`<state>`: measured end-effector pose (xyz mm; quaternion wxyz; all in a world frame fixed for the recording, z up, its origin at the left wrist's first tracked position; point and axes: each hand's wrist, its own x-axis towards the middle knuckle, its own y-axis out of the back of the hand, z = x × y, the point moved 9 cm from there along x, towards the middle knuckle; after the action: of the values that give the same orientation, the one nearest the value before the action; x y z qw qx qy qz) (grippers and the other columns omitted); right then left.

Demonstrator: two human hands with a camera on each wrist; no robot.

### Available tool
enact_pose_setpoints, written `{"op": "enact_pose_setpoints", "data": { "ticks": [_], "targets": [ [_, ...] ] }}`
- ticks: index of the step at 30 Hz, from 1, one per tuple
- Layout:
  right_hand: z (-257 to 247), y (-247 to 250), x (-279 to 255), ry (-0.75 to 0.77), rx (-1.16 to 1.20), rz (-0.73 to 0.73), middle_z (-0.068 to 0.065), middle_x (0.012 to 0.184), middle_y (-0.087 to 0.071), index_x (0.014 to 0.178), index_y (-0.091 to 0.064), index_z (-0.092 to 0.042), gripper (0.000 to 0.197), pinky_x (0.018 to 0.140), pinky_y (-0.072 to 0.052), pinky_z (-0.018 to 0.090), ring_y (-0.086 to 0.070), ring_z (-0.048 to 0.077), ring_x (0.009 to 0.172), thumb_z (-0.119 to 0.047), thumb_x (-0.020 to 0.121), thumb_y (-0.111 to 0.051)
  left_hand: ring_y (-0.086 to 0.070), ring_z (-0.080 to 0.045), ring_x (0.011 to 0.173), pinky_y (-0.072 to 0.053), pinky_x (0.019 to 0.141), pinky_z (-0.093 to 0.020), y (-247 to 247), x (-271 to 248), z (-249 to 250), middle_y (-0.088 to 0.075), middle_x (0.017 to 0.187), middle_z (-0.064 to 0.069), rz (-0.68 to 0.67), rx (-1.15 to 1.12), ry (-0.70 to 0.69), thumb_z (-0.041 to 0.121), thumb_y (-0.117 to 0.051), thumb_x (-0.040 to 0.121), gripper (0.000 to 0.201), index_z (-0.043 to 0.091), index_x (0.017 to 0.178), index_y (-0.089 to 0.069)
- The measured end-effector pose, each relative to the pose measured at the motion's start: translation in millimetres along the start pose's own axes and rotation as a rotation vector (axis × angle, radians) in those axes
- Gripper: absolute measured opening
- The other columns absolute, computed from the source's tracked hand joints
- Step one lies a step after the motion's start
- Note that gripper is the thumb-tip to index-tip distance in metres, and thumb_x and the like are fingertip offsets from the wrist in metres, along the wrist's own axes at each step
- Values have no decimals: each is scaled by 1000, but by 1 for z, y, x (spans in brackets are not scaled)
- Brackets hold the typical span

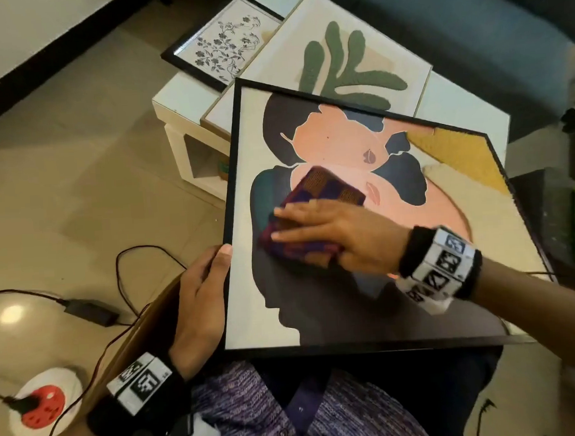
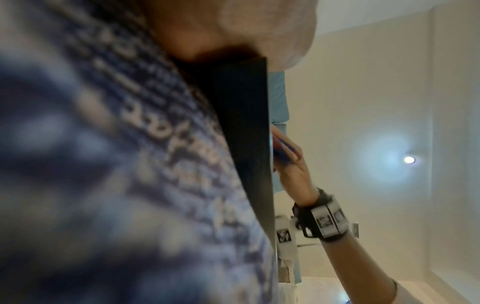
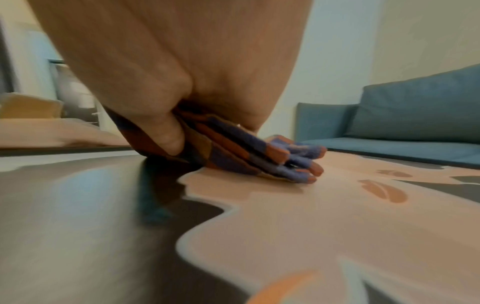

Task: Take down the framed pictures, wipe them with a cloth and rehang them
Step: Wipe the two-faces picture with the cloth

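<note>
Lying under the right hand (image 1: 330,237), the cloth (image 1: 324,186) touches the picture (image 1: 341,131).

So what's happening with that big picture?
Someone is sitting with the big framed picture across their lap. Their left hand grips its left edge. Their right hand presses a folded checked cloth onto its front to wipe it, with the thumb pinching the folds. A flower picture and a green plant picture lie on the white table behind.
</note>
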<state>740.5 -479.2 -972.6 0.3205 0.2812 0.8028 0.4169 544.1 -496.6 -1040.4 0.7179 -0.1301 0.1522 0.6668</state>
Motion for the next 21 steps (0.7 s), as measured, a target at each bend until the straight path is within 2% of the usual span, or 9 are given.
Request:
{"op": "enact_pose_setpoints", "data": {
  "ticks": [3, 4, 7, 10, 12, 14, 17, 19, 21],
  "targets": [
    [36, 15, 11, -90, -33, 128, 2, 161, -36, 149, -49, -25, 63, 119, -30, 50, -30, 18, 150, -8, 91, -67, -65, -5, 63, -50, 60, -14, -1, -2, 5, -73, 73, 5, -5, 0, -14, 24, -48, 112, 34, 12, 89, -70],
    [33, 11, 10, -70, -63, 104, 1, 162, -34, 150, -48, -27, 67, 120, -29, 50, -28, 18, 152, -5, 89, -67, -65, -3, 64, -49, 60, -14, -1, -2, 5, -73, 73, 7, -2, -2, -19, 23, -49, 112, 34, 12, 89, -70],
    [-14, -19, -16, 89, -116, -94, -8, 167, -21, 153, -40, -36, 86, 124, -19, 47, -14, 12, 155, -3, 77, -62, -66, -2, 66, -50, 61, -14, 1, -2, 2, -74, 74, 8, 10, -7, -17, 22, -49, 112, 33, 13, 89, -70],
    [-54, -44, -45, 241, -164, -207, -12, 168, -15, 154, -35, -41, 77, 126, -12, 41, -7, 8, 155, -16, 85, -58, -66, -2, 67, -50, 62, -14, 1, -1, 1, -74, 75, 9, 12, 8, -18, 23, -49, 112, 32, 16, 89, -71],
    [-52, -43, -46, 270, -158, -243, -14, 167, -14, 154, -35, -42, 89, 127, -9, 38, -7, 6, 155, -9, 74, -56, -66, -1, 66, -50, 61, -14, 1, -1, 2, -74, 75, 10, 14, 13, -18, 23, -48, 112, 32, 17, 89, -70],
    [-24, -29, -28, 196, -113, -197, -11, 167, -19, 153, -41, -37, 91, 126, -13, 41, -12, 8, 155, -5, 68, -51, -67, -4, 67, -51, 62, -16, 0, -1, 3, -74, 75, 7, 8, 16, -23, 24, -48, 112, 33, 17, 89, -71],
    [31, 12, 4, 26, -130, -8, -1, 165, -28, 152, -43, -31, 75, 120, -28, 51, -24, 19, 153, -3, 84, -55, -67, -6, 66, -52, 62, -18, -1, -1, 3, -74, 74, 7, -1, 32, -30, 27, -49, 112, 35, 21, 84, -70],
    [45, 23, 12, -33, -147, -15, -1, 165, -28, 153, -42, -32, 75, 119, -28, 51, -24, 21, 153, -4, 84, -50, -66, -4, 65, -51, 61, -16, -2, -1, 5, -73, 73, 9, -4, 31, -39, 25, -49, 112, 36, 21, 83, -69],
    [24, 14, 6, 46, -179, -83, -3, 165, -28, 152, -43, -34, 64, 121, -25, 52, -21, 19, 154, -15, 91, -46, -65, -3, 64, -50, 60, -15, -2, -1, 4, -72, 72, 9, 4, 24, -33, 25, -48, 112, 36, 20, 83, -68]
  ]
}}
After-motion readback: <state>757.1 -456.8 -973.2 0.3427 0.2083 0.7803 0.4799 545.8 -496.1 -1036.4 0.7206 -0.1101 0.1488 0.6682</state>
